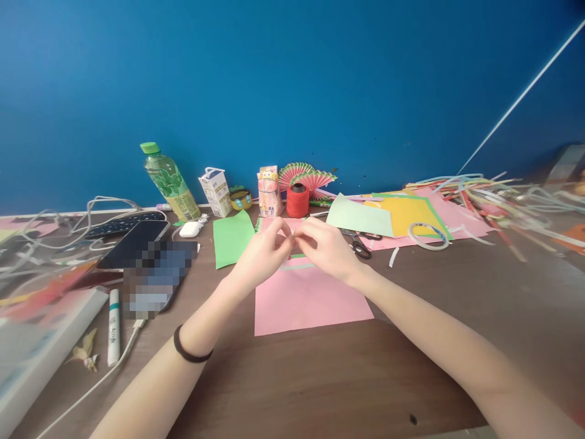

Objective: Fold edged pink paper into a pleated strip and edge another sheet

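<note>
My left hand and my right hand meet at the fingertips above a pink sheet of paper. Both are closed in a pinch; whatever lies between the fingers is too small to name. A pale green strip crosses the pink sheet's far part, just under my hands. Left of my left hand lies a green sheet. Behind my fingers stand a spool of red thread and pink-and-green folded paper fans. Black-handled scissors rest to the right of my right hand, partly covered by a pale green sheet.
A roll of tape sits on coloured sheets at right, near a heap of paper strips. Along the blue wall stand a green-capped bottle and a carton. Phones, a white marker and cables lie at left.
</note>
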`<action>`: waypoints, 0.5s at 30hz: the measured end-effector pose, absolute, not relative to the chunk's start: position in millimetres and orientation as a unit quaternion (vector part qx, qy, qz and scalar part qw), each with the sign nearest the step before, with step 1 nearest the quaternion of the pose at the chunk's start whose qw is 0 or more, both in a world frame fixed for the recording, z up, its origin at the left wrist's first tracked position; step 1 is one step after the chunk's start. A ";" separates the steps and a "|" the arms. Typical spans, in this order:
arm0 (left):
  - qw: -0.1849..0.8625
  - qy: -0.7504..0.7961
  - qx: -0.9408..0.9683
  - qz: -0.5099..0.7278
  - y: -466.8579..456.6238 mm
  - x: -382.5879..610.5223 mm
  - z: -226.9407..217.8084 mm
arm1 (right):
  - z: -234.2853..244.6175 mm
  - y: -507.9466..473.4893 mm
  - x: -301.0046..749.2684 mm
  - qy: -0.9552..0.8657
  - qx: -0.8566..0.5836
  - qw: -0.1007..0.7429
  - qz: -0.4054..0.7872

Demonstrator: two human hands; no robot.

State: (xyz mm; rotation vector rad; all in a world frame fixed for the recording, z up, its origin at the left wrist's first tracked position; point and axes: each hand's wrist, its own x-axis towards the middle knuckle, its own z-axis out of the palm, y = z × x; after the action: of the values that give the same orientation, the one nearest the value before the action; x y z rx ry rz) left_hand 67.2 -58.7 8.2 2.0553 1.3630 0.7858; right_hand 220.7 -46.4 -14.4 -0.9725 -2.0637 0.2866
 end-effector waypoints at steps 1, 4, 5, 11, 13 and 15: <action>0.254 0.511 0.771 0.283 -58.7 66.7 10.1 | -14.8 -46.1 220.9 -0.822 -0.383 0.406 0.114; 0.229 0.507 0.783 0.279 -58.2 65.1 12.7 | -15.4 -45.4 221.4 -0.827 -0.377 0.404 0.108; 0.235 0.501 0.783 0.285 -57.8 64.7 12.4 | -15.4 -45.3 221.5 -0.828 -0.374 0.404 0.105; 0.310 0.467 0.744 0.363 -55.2 65.2 3.1 | -15.5 -45.3 221.2 -0.838 -0.328 0.433 0.058; 0.352 0.449 0.726 0.385 -54.3 66.3 -0.3 | -16.2 -44.9 221.1 -0.840 -0.314 0.441 0.032; 0.403 0.429 0.702 0.401 -53.7 67.7 -3.0 | -16.9 -44.5 221.0 -0.843 -0.301 0.446 0.008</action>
State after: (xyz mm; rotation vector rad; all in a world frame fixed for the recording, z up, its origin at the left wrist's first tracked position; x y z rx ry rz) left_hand 67.7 -53.7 -3.0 1.7747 1.0826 1.0125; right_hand 221.0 -44.5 -16.9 -0.7444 -2.0884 0.0210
